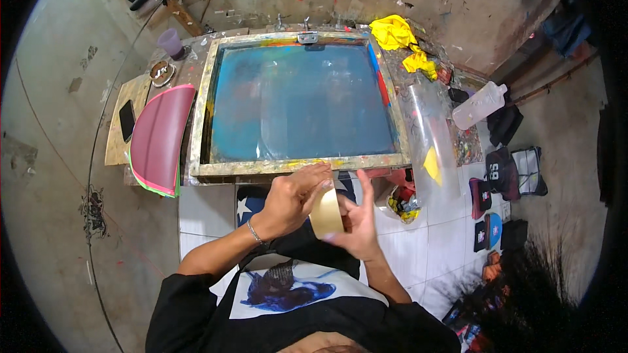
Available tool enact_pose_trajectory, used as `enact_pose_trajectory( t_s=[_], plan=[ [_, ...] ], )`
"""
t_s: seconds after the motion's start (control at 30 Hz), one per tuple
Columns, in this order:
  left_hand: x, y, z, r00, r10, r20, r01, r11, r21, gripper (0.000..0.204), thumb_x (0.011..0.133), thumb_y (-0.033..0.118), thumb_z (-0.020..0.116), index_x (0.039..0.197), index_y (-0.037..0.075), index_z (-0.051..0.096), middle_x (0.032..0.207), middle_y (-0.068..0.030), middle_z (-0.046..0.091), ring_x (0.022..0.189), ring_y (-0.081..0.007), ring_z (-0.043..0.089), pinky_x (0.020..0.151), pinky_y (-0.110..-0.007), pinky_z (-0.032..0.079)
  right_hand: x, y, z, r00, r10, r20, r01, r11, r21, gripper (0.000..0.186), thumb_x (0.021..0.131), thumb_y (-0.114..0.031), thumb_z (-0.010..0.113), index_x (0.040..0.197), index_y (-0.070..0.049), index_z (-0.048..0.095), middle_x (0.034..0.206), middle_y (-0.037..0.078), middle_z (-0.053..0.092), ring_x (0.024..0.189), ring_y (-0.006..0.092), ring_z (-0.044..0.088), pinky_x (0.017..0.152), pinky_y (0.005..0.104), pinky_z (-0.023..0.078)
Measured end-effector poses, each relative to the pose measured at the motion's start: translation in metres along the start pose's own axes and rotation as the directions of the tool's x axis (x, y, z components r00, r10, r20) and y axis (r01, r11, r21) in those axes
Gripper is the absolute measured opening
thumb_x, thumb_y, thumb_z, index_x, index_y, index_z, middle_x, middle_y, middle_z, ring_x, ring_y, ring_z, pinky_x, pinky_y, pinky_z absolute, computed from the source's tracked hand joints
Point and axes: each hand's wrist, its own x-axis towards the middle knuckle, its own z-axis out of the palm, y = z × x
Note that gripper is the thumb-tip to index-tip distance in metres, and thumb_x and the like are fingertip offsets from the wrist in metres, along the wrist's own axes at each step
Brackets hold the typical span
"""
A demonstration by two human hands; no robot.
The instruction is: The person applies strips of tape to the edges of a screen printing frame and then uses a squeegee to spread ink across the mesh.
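A gold strip [326,214] lies between the hands, near the framed screen's [304,101] closest edge, long axis pointing away from the body; the left hand [291,199] pinches its far end; the right hand's [356,223] grip holds its near end, index finger spread; a purple cup [171,44] and translucent bottle [479,106] have unclear contents; a low bin [396,216] holds yellow and red scraps.

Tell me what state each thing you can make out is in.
Tan roll, apparently tape: held between left hand and right hand
Printing screen: lying flat, paint-stained
Phone: lying flat, dark
Yellow cloth: crumpled
Purple cup: upright
Translucent bottle: cap unclear
Pink sheet: green-edged
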Motion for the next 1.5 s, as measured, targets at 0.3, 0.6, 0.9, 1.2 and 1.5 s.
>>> enact_pose_trajectory(
  t_s=[0.3,0.6,0.9,1.2,1.5],
  plan=[
    [0.074,0.065,-0.126,0.943,-0.052,-0.328,-0.017,0.979,-0.202,0.028,0.102,0.019,0.057,0.112,-0.003,0.072,0.112,-0.0137,0.073,0.098,-0.0159,0.068,0.091,-0.030,0.053,0.003,0.018,-0.029,0.945,0.233,0.231,-0.076,0.841,-0.536,0.102,0.081,-0.004,0.079,0.158,-0.004,0.013,0.122,0.013,0.063,0.105,0.0194,0.065,0.092,0.0326,0.050],
    [0.056,0.099,-0.236,0.935,0.112,-0.336,-0.139,0.989,-0.056,0.040,0.106,0.023,0.046,0.124,-0.008,0.064,0.133,-0.0222,0.062,0.123,-0.0295,0.060,0.112,-0.043,0.041,0.037,-0.004,-0.039,0.678,0.590,0.439,-0.281,0.759,-0.587,0.039,0.093,-0.014,0.067,0.132,-0.010,0.064,0.122,0.007,0.069,0.105,0.0177,0.064,0.091,0.0304,0.052],
    [-0.120,0.149,-0.288,0.750,0.119,-0.651,-0.647,0.343,-0.681,0.015,0.092,0.003,0.063,0.103,-0.003,0.072,0.125,-0.0199,0.067,0.130,-0.0346,0.055,0.121,-0.055,0.024,0.035,-0.200,0.028,0.728,0.472,0.498,0.385,0.320,-0.866,0.030,0.083,-0.029,0.081,0.105,-0.010,0.076,0.097,0.008,0.073,0.071,0.0198,0.071,0.067,0.0328,0.059],
    [-0.118,0.120,-0.273,0.503,0.169,-0.848,-0.804,0.452,-0.387,0.008,0.087,0.008,0.072,0.094,0.005,0.076,0.114,-0.0081,0.074,0.122,-0.0324,0.062,0.115,-0.051,0.030,0.055,-0.199,0.042,0.587,0.396,0.706,0.677,0.239,-0.696,0.022,0.086,-0.025,0.074,0.099,-0.006,0.074,0.090,0.010,0.072,0.067,0.0193,0.069,0.063,0.0326,0.057],
    [-0.060,0.086,-0.242,0.607,-0.044,-0.793,-0.757,0.269,-0.595,0.004,0.086,0.006,0.074,0.083,0.005,0.073,0.097,-0.0059,0.069,0.093,-0.0242,0.060,0.095,-0.042,0.041,0.064,-0.201,0.021,0.573,0.328,0.751,0.729,0.216,-0.650,0.018,0.090,-0.020,0.068,0.093,-0.003,0.072,0.084,0.012,0.070,0.063,0.0189,0.068,0.059,0.0325,0.055]
  ],
)
